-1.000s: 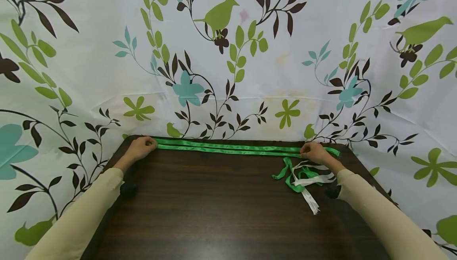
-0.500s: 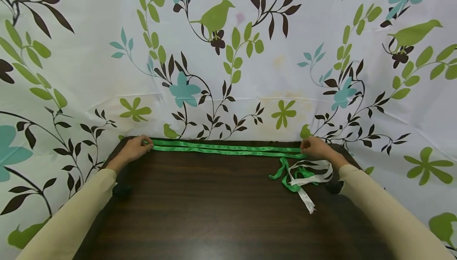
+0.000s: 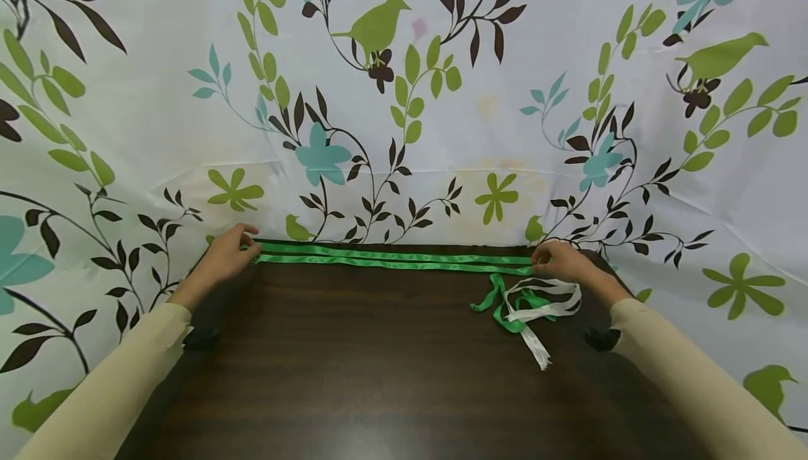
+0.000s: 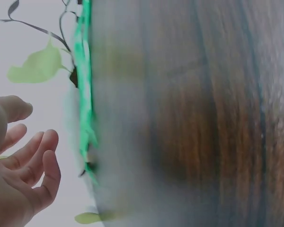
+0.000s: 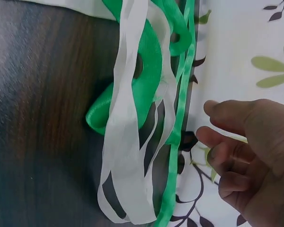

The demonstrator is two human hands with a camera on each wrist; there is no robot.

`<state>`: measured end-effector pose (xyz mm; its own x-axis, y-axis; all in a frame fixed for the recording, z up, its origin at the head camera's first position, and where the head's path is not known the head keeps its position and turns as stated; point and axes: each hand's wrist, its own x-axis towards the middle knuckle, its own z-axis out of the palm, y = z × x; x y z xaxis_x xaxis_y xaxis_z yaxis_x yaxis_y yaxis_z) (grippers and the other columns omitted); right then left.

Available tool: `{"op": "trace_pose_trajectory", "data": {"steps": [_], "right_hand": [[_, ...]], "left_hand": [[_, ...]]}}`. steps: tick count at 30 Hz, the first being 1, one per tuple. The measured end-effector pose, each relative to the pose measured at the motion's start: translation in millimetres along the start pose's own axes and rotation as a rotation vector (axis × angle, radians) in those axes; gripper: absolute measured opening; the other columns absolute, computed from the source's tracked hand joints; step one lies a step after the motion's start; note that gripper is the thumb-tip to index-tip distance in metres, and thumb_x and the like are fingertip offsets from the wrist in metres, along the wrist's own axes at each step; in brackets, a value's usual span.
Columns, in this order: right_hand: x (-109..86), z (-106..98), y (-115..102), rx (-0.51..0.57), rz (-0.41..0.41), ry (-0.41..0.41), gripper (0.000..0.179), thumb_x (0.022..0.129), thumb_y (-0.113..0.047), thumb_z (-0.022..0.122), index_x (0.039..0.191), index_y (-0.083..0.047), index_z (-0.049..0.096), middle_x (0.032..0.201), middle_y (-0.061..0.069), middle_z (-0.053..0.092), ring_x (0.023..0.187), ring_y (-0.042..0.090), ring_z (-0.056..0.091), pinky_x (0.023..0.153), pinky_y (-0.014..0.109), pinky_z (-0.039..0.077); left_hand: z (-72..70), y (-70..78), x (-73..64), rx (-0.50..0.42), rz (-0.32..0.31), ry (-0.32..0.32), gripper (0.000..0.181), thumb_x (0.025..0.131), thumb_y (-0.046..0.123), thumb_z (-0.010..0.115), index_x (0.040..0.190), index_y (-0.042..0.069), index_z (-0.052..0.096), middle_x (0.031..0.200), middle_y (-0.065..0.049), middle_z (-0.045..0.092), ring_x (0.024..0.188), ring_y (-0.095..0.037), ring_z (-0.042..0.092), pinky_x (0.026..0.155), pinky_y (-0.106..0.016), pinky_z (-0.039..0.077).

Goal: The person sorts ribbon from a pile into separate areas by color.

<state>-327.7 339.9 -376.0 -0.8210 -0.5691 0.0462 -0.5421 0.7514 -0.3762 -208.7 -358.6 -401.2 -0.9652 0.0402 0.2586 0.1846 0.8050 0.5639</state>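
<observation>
Two parallel strands of green ribbon lie stretched along the table's far edge. At their left end is my left hand; in the left wrist view its thumb and loosely bent fingers stand apart with nothing between them, beside the ribbon. My right hand hovers at the right end of the strands. The right wrist view shows a gap between its thumb and forefinger, and no ribbon in it. Close below this hand lies a loose tangle of white ribbon and green ribbon, also seen as white loops in the right wrist view.
The dark wooden table reaches toward me. A white cloth printed with birds, leaves and flowers hangs behind it and along both sides. Dark wrist straps show below the sleeves.
My left hand has loosened its pinch on the ribbon and lifted slightly away to the left. My right hand's fingers have come off the ribbon end. The strands stay in place.
</observation>
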Motion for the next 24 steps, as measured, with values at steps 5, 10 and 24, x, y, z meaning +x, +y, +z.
{"op": "trace_pose_trajectory", "data": {"steps": [5, 10, 24], "right_hand": [[-4.0, 1.2, -17.2, 0.002, -0.031, -0.006, 0.019, 0.096, -0.014, 0.074, 0.107, 0.001, 0.07, 0.093, 0.005, 0.067, 0.082, 0.026, 0.064, 0.068, 0.044, 0.051], [-1.1, 12.1, -37.2, 0.021, -0.069, -0.036, 0.024, 0.095, -0.02, 0.076, 0.108, -0.001, 0.071, 0.092, 0.002, 0.067, 0.081, 0.025, 0.064, 0.068, 0.042, 0.052], [6.2, 40.4, -63.5, 0.053, -0.168, -0.166, 0.032, 0.096, -0.015, 0.073, 0.124, 0.001, 0.067, 0.119, 0.017, 0.066, 0.103, 0.037, 0.063, 0.083, 0.051, 0.051]], "left_hand": [[-1.9, 18.4, -4.4, -0.02, 0.065, 0.049, 0.04, 0.106, 0.017, 0.056, 0.135, -0.008, 0.05, 0.115, -0.033, 0.061, 0.101, -0.046, 0.061, 0.082, -0.06, 0.047], [2.1, 39.2, -14.7, -0.051, 0.078, 0.035, 0.039, 0.106, 0.021, 0.057, 0.136, -0.003, 0.052, 0.114, -0.026, 0.064, 0.095, -0.042, 0.066, 0.077, -0.057, 0.051], [28.6, 96.4, -34.5, -0.123, 0.165, -0.1, 0.036, 0.106, 0.029, 0.06, 0.136, 0.011, 0.054, 0.111, -0.007, 0.069, 0.09, -0.022, 0.069, 0.074, -0.043, 0.055]]}}
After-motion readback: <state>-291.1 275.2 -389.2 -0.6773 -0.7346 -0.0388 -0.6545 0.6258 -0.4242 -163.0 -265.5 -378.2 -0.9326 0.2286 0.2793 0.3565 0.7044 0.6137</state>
